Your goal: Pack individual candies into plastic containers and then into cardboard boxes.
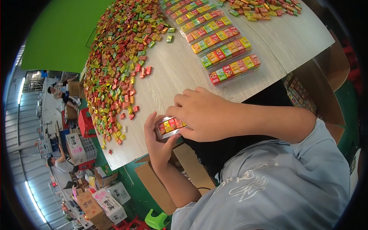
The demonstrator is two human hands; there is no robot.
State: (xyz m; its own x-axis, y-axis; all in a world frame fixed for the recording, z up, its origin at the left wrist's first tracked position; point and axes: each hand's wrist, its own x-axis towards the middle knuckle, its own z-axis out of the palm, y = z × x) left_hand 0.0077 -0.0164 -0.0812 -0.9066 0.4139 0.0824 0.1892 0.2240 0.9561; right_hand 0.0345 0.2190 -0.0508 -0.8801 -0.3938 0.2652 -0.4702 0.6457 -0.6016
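My left hand (156, 136) cradles a clear plastic box (165, 135) at the table's front edge, thumb along its near side. Inside it lies a row of small wrapped candies (172, 125), red, yellow and orange. Over the box's right end curls my right hand (205, 113), thumb and fingers closed around it; this hand hides that end and whatever else its fingertips hold. Just beyond, a filled clear box (234, 69) rests on the table, the nearest in a column of several similar boxes running away from me.
A large heap of loose wrapped candies (119, 53) covers the table's left side, and a smaller pile (264, 8) lies far right. Cardboard boxes stand below the table, one (157, 182) beneath my left forearm. A green stool (156, 219) and other people are farther left.
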